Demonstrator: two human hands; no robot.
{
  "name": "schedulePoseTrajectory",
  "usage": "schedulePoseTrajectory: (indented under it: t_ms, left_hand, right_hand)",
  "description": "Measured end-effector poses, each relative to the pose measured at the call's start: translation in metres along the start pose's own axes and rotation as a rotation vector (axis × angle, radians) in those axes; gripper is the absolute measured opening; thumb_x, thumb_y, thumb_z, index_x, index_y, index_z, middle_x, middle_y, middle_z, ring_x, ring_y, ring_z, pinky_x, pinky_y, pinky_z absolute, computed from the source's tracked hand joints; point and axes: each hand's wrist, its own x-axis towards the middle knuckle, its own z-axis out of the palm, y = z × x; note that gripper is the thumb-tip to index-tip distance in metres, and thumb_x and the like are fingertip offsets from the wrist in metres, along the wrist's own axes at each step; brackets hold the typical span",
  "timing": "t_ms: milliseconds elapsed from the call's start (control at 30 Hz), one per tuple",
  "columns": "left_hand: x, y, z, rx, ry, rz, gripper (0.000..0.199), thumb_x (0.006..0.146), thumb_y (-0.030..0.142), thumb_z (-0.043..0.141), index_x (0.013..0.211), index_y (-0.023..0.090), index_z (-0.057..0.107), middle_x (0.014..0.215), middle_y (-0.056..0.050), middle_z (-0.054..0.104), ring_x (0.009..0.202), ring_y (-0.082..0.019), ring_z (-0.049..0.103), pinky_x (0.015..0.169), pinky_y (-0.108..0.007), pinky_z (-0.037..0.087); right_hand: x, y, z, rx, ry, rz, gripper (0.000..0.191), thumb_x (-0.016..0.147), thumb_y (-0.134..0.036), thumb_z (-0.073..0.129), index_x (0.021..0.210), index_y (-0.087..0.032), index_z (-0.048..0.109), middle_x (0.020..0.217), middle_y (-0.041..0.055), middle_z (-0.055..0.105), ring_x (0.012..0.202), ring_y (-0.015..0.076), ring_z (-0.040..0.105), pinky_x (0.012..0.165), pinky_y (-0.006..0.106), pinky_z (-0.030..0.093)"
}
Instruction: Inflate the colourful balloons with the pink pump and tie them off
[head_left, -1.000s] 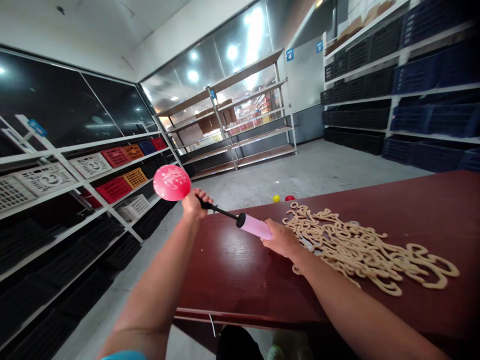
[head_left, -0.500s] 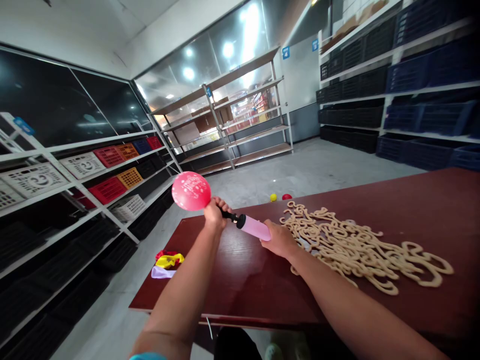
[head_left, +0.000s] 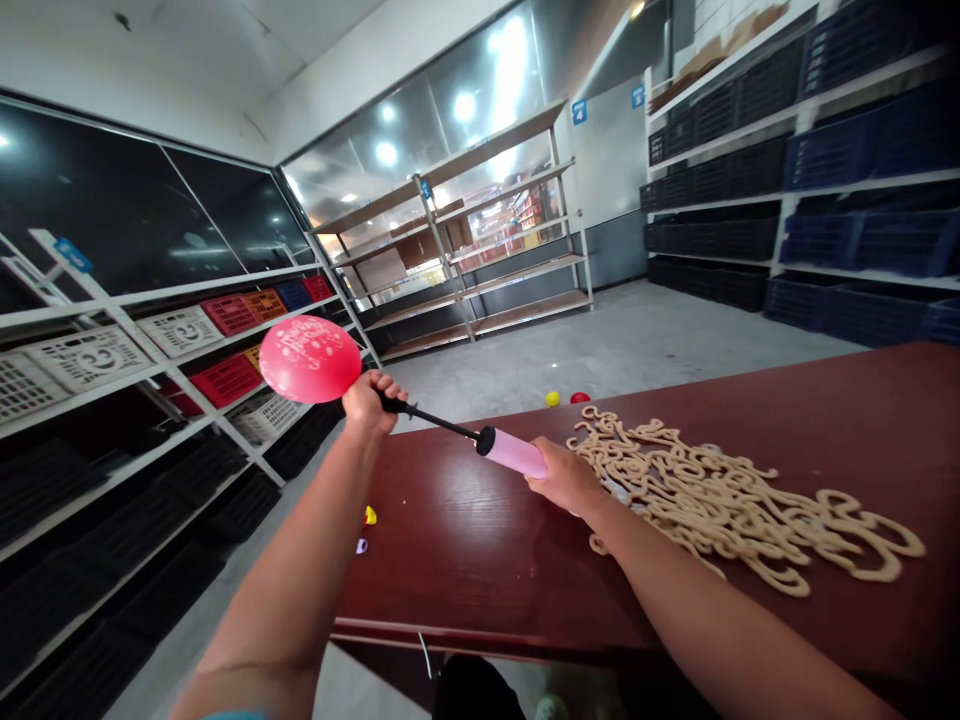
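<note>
Left hand (head_left: 369, 403): closed around the black end of the pump (head_left: 517, 455); neck of the balloon hidden by the fist.
Right hand (head_left: 566, 475): wrapped around the pink barrel; black rod drawn out between both hands.
Balloon: red, inflated, just beyond the left hand; white dots and lettering, too blurred to read surely.
Loops (head_left: 720, 500): tan, heaped on the table (head_left: 450, 560) right of the right hand.
Yellow piece (head_left: 370, 516), lilac piece (head_left: 362, 546): below the left hand, partly behind its forearm.
Signs, blue, beyond the right hand: "4" (head_left: 579, 110); "3" (head_left: 638, 95).
Crate (head_left: 96, 358), white, left of the left hand: smiling-face mark.
</note>
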Motion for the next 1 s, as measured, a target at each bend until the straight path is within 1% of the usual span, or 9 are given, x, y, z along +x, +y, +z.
schedulePoseTrajectory:
  t_ms: [67, 133, 400, 467, 533, 600, 700, 900, 1000]
  left_hand:
    - [0.004, 0.006, -0.003, -0.002, -0.015, 0.026, 0.018, 0.062, 0.006, 0.038, 0.058, 0.019, 0.026, 0.048, 0.006, 0.02, 0.035, -0.007, 0.026, 0.038, -0.023, 0.027]
    - [0.005, -0.002, -0.004, -0.005, -0.011, 0.03, 0.018, 0.062, 0.007, 0.038, 0.058, 0.019, 0.026, 0.048, 0.006, 0.02, 0.035, -0.007, 0.025, 0.038, -0.023, 0.026]
    - [-0.022, -0.104, 0.011, -0.062, -0.003, -0.138, 0.02, 0.069, 0.013, 0.039, 0.059, 0.019, 0.023, 0.048, 0.006, 0.019, 0.035, -0.007, 0.025, 0.04, -0.023, 0.026]
    - [-0.029, -0.119, 0.013, -0.067, -0.006, -0.154, 0.021, 0.07, 0.015, 0.04, 0.059, 0.02, 0.023, 0.048, 0.006, 0.018, 0.036, -0.007, 0.026, 0.041, -0.023, 0.027]
    - [-0.033, -0.123, 0.012, -0.069, -0.003, -0.153, 0.022, 0.07, 0.015, 0.041, 0.06, 0.02, 0.022, 0.049, 0.006, 0.018, 0.036, -0.007, 0.026, 0.042, -0.023, 0.028]
    - [-0.033, -0.119, 0.009, -0.07, 0.008, -0.157, 0.022, 0.07, 0.013, 0.041, 0.059, 0.02, 0.022, 0.049, 0.006, 0.019, 0.036, -0.008, 0.027, 0.042, -0.024, 0.029]
    - [-0.028, -0.098, 0.003, -0.065, 0.028, -0.149, 0.021, 0.067, 0.01, 0.038, 0.058, 0.02, 0.022, 0.048, 0.006, 0.019, 0.036, -0.008, 0.027, 0.041, -0.025, 0.029]
    - [-0.003, -0.02, -0.008, -0.007, 0.048, -0.052, 0.018, 0.061, 0.005, 0.035, 0.058, 0.019, 0.023, 0.047, 0.006, 0.019, 0.035, -0.008, 0.025, 0.04, -0.024, 0.027]
    - [0.006, 0.006, -0.009, 0.016, 0.027, 0.004, 0.018, 0.059, 0.005, 0.035, 0.058, 0.019, 0.025, 0.048, 0.006, 0.02, 0.035, -0.007, 0.026, 0.039, -0.023, 0.026]
  right_hand:
    - [0.001, 0.0, 0.003, 0.005, -0.002, -0.009, 0.032, 0.066, -0.024, 0.055, 0.098, -0.022, 0.049, 0.088, 0.0042, 0.061, 0.079, 0.02, 0.057, 0.063, 0.03, 0.04]
    - [0.0, 0.001, 0.005, -0.002, -0.031, -0.002, 0.033, 0.066, -0.023, 0.056, 0.098, -0.022, 0.049, 0.088, 0.0039, 0.061, 0.079, 0.0197, 0.058, 0.063, 0.03, 0.039]
    - [-0.002, 0.002, 0.002, -0.048, -0.066, 0.043, 0.034, 0.064, -0.024, 0.061, 0.097, -0.021, 0.051, 0.087, 0.0045, 0.063, 0.078, 0.0191, 0.058, 0.064, 0.027, 0.034]
    - [-0.002, 0.002, 0.002, -0.051, -0.065, 0.044, 0.037, 0.064, -0.025, 0.062, 0.099, -0.021, 0.051, 0.089, 0.0047, 0.063, 0.078, 0.0192, 0.058, 0.065, 0.027, 0.034]
    - [-0.002, 0.001, 0.002, -0.05, -0.05, 0.028, 0.038, 0.064, -0.025, 0.062, 0.1, -0.021, 0.051, 0.09, 0.005, 0.063, 0.079, 0.0195, 0.058, 0.065, 0.027, 0.035]
    - [-0.002, 0.0, 0.002, -0.04, -0.032, -0.006, 0.039, 0.065, -0.025, 0.061, 0.102, -0.021, 0.05, 0.09, 0.0051, 0.063, 0.08, 0.0197, 0.058, 0.066, 0.028, 0.035]
    - [-0.002, -0.001, 0.002, -0.015, -0.023, -0.049, 0.041, 0.067, -0.026, 0.059, 0.106, -0.022, 0.049, 0.092, 0.0048, 0.062, 0.082, 0.0197, 0.058, 0.068, 0.028, 0.037]
    - [0.0, -0.003, -0.001, 0.01, -0.026, -0.023, 0.041, 0.066, -0.023, 0.057, 0.106, -0.023, 0.049, 0.094, 0.0049, 0.062, 0.084, 0.0201, 0.058, 0.067, 0.028, 0.038]
    - [0.001, -0.003, 0.002, 0.02, -0.028, -0.012, 0.039, 0.065, -0.025, 0.057, 0.103, -0.024, 0.05, 0.089, 0.0049, 0.062, 0.079, 0.0204, 0.058, 0.063, 0.029, 0.038]
